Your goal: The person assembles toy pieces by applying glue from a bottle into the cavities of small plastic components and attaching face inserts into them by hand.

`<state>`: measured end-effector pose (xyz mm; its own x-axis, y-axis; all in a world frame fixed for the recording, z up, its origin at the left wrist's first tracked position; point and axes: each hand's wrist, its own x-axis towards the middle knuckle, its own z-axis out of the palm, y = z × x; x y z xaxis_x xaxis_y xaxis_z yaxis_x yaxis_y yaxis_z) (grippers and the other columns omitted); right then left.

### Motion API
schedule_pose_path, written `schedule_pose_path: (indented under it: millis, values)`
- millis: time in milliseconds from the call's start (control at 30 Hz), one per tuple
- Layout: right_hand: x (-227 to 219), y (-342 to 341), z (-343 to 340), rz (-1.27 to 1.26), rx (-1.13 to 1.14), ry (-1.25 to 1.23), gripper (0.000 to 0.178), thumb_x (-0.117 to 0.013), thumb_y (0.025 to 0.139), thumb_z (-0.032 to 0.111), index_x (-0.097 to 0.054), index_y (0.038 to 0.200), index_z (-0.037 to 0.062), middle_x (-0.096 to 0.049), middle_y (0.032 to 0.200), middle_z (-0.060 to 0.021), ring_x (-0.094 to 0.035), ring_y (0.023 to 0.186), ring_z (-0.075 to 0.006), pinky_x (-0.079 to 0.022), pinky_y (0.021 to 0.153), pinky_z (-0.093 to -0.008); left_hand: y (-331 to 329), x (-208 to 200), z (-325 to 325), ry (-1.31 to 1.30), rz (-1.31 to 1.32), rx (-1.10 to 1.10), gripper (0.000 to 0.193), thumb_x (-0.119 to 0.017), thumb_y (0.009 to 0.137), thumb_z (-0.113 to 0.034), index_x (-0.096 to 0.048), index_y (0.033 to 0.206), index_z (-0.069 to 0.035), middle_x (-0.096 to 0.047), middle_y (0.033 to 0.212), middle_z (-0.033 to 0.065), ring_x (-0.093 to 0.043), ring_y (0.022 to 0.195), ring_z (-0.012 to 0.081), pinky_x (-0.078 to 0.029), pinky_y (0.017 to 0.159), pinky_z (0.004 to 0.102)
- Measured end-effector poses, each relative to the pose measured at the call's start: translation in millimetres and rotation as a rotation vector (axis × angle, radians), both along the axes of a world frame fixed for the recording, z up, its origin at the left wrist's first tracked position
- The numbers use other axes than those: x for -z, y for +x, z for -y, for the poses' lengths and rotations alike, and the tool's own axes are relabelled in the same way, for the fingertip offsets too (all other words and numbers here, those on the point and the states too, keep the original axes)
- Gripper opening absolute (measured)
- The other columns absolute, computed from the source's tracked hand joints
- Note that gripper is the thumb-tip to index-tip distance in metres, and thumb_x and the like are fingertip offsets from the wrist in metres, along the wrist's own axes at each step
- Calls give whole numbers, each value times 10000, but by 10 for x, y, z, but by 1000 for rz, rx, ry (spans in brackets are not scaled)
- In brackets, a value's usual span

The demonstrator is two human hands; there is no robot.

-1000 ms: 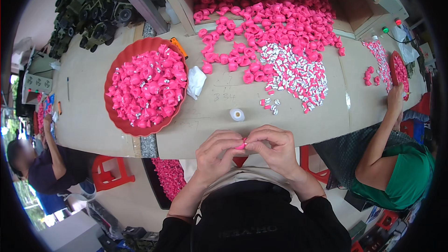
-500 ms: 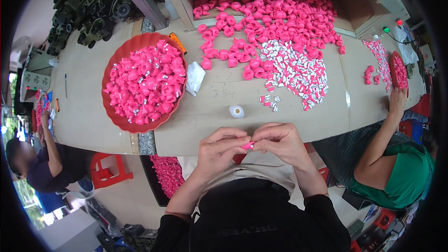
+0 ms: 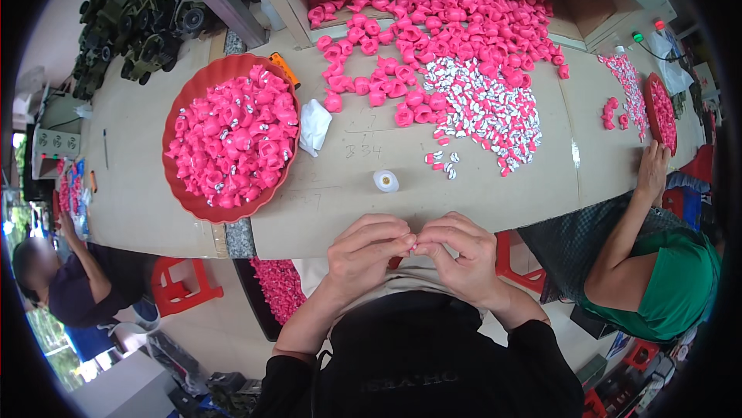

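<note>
Over the table's front edge, my left hand (image 3: 368, 255) and my right hand (image 3: 457, 254) meet, fingers closed and fingertips pinched together. Between them is a small pink plastic piece (image 3: 413, 246), mostly covered by the fingers, so its shape does not show. Just beyond my hands stands a small white container (image 3: 386, 180) with a yellowish centre. Farther off lie a pile of small pink-and-white pieces (image 3: 487, 112) and a big heap of hollow pink plastic parts (image 3: 471, 27). On the left, a red scalloped bowl (image 3: 174, 109) is heaped with pink parts.
A crumpled white tissue (image 3: 314, 128) and an orange tool (image 3: 285, 70) lie beside the bowl. Below the table is a black bin of pink parts (image 3: 279, 286). Co-workers sit at left and right, one in a green top (image 3: 665, 294). Dark green toy vehicles (image 3: 143, 16) are piled far left.
My fingers have closed more tightly over the pink piece, so less of it shows. The whole view has shifted slightly. The right co-worker's hand has moved slightly at their red bowl.
</note>
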<state>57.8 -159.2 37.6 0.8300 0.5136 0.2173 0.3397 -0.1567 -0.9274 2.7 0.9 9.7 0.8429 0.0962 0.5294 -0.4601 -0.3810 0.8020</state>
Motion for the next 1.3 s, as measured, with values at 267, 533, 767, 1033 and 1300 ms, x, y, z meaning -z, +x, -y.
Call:
schedule_pose_path:
  millis: [267, 533, 767, 1033, 1300]
  values:
    - [23, -65, -70, 331, 109, -16, 173, -690, 646, -64, -630, 797, -6, -604, 763, -96, -560, 632, -234, -452, 548, -307, 14, 132, 23, -204, -44, 16, 255, -656, 683, 127, -698, 876, -33, -643, 917, 107, -641, 856, 258, -551, 708, 312]
    - [90, -77, -122, 432, 150, -8, 214, -698, 642, -65, -621, 837, -23, -593, 782, -116, -558, 642, -253, -452, 548, -315, -23, 183, 31, -396, -236, 58, 277, -569, 757, 137, -691, 949, -22, -600, 1058, 150, -636, 935, 226, -551, 804, 300]
    - [127, -70, -136, 428, 155, -9, 215, -689, 647, -73, -619, 844, -22, -595, 783, -113, -559, 647, -254, -453, 555, -317, -7, 166, 29, -436, -268, 59, 270, -567, 757, 138, -688, 945, -14, -596, 1066, 150, -638, 927, 222, -546, 806, 294]
    - [172, -72, -194, 443, 157, -21, 208, -679, 652, -79, -617, 843, -24, -594, 779, -110, -555, 652, -256, -450, 560, -319, -26, 184, -8, -488, -325, 50, 248, -581, 775, 109, -685, 965, -14, -600, 1070, 135, -626, 946, 208, -541, 804, 288]
    - [177, -82, -244, 465, 181, -34, 182, -686, 684, -61, -619, 849, -24, -595, 779, -106, -556, 655, -249, -449, 563, -319, -9, 202, -32, -562, -361, 119, 249, -569, 814, 71, -662, 1030, -12, -539, 1154, 131, -602, 996, 219, -520, 832, 295]
